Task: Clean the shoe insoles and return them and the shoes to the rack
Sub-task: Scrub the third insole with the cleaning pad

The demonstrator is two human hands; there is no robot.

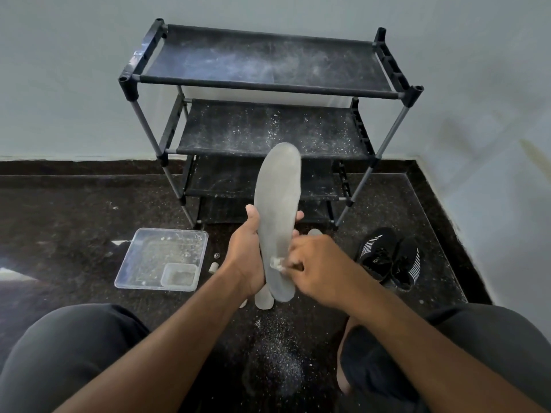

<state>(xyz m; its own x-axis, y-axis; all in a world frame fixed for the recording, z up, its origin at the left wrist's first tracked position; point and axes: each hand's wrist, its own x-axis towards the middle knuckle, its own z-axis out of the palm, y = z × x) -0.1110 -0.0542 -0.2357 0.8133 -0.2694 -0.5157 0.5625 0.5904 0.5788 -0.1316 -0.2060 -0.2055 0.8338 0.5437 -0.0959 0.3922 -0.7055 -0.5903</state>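
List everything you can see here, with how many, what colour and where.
insole: one, grey, held upright before the rack
second insole: one, grey, on the floor under the hands
shoes: two, black with white stripes, floor at right
rack: one, black, dusty, against the wall
tray: one, clear, floor at left, small tub inside
small white piece: one, against the insole
left hand: grips the insole
right hand: pinches the white piece

Grey insole [277,204] showing dusty pale smudges, black rack [268,84] wearing white powder specks, black shoes [389,259] showing white stripes, clear tray [140,257], dark speckled floor [74,222], pale grey-blue wall [59,84].
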